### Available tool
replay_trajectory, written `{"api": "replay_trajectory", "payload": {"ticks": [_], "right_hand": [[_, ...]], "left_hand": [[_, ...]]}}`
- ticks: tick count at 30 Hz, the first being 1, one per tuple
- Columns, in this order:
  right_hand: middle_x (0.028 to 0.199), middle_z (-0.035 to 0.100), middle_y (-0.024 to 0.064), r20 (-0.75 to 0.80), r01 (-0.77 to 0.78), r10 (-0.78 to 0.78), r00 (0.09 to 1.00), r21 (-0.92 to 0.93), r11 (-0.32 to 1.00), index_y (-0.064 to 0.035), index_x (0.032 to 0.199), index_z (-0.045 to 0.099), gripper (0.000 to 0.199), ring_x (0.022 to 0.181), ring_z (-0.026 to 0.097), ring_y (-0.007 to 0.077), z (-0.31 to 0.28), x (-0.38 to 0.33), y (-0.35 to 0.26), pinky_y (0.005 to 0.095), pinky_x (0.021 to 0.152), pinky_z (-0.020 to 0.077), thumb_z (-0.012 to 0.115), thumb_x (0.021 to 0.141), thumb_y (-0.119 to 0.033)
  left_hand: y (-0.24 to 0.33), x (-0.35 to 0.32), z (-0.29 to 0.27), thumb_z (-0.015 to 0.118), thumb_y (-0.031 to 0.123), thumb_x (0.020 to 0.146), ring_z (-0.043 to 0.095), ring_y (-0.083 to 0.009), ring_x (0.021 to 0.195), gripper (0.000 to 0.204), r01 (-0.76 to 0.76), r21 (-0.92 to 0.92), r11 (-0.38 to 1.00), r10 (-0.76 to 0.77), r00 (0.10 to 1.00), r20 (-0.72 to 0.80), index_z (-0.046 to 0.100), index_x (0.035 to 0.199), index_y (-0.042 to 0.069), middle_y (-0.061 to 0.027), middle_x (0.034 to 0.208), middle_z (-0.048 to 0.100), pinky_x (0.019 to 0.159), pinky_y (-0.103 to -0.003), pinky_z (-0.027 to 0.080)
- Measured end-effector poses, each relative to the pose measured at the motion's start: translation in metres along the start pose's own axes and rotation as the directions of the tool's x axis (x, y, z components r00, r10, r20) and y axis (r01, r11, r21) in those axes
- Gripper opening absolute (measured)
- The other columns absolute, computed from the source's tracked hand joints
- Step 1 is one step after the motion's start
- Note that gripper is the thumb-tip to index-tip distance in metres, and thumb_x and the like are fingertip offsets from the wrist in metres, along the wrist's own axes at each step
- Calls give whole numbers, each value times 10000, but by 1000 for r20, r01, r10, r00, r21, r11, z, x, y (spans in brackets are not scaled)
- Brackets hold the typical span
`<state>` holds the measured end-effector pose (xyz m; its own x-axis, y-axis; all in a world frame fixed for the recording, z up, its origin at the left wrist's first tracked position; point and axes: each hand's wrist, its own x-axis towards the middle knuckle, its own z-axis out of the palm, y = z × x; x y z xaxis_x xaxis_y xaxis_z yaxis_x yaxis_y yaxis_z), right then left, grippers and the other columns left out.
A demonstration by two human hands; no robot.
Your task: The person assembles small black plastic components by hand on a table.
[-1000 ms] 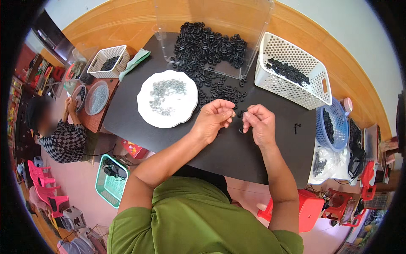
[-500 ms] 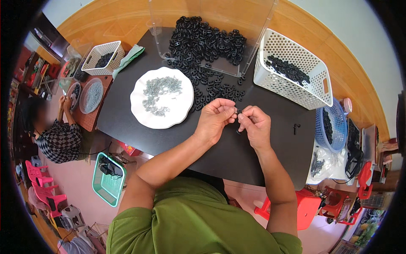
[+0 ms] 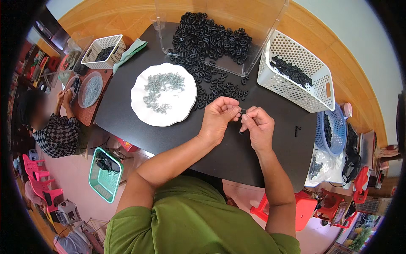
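My left hand (image 3: 220, 120) and my right hand (image 3: 259, 128) meet above the dark table, fingertips almost touching. Between the right thumb and fingers sits a small black piece (image 3: 242, 112), partly hidden; its lower end shows below the fingers. The left thumb and forefinger are pinched at the piece's upper end, and whatever they grip is too small to make out. To the left lies a white scalloped plate (image 3: 179, 109) bearing many small, shiny, slender pieces (image 3: 164, 83). Just beyond my hands, loose black oval parts with holes (image 3: 218, 86) spread across the tabletop.
A clear plastic box (image 3: 270, 31) at the back holds more oval parts. White perforated baskets (image 3: 292, 95) (image 3: 101, 64) and a blue basket (image 3: 337, 131) contain black parts. A small black part (image 3: 297, 131) lies at right on the table (image 3: 203, 154). A co-worker (image 3: 55, 135) sits at left.
Both hands stay pinched together, with only slight shifts of the fingers around the black piece. The whole view has shifted a little. The co-worker's hands have moved slightly lower.
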<state>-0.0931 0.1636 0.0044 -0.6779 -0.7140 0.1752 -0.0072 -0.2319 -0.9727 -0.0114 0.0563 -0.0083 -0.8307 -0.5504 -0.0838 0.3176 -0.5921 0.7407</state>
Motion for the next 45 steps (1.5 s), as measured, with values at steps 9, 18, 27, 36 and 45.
{"api": "replay_trajectory", "payload": {"ticks": [9, 18, 27, 36, 45], "right_hand": [[750, 523, 35, -10, 10, -10, 1000, 0, 1000, 4, 748, 521, 85, 577, 494, 53, 0, 0, 2, 180, 473, 444, 569, 813, 27], [746, 518, 34, -30, 46, -46, 998, -5, 999, 2, 741, 526, 88, 565, 490, 50, 0, -1, 3, 179, 470, 441, 580, 804, 31], [747, 520, 36, -49, 49, -49, 998, 2, 999, 4, 738, 520, 91, 566, 496, 51, 0, 0, 5, 177, 465, 435, 568, 806, 41], [765, 529, 46, -25, 58, -57, 998, 34, 998, 9, 745, 523, 82, 558, 503, 64, -1, 0, 2, 182, 469, 438, 558, 811, 43], [773, 526, 47, -52, 33, -29, 998, 75, 997, 7, 755, 520, 78, 575, 511, 67, 0, -1, 2, 184, 469, 443, 568, 813, 29]], "left_hand": [[-1, 0, 0, 579, -7, 821, 560, -104, 717, 113, -14, 13, 1000, 14, 1000, -5, 566, 933, 7, -54, 827, 597, 653, -227, 465], [0, 1, 1, 589, -14, 811, 584, -105, 712, 111, 2, -54, 999, -3, 1000, -23, 562, 917, -1, -69, 821, 607, 643, -217, 501], [1, 0, 4, 577, -16, 820, 569, -104, 709, 104, -37, 50, 998, 38, 999, -3, 569, 922, 0, -58, 832, 603, 663, -224, 484], [2, 1, 3, 566, 23, 841, 550, -89, 689, 88, -45, 123, 991, 38, 997, 61, 593, 919, -7, -47, 793, 599, 638, -214, 467], [2, -2, 1, 594, 86, 841, 533, -69, 654, 83, -5, 175, 985, -11, 996, 92, 611, 880, 15, -18, 755, 599, 583, -193, 431]]}}
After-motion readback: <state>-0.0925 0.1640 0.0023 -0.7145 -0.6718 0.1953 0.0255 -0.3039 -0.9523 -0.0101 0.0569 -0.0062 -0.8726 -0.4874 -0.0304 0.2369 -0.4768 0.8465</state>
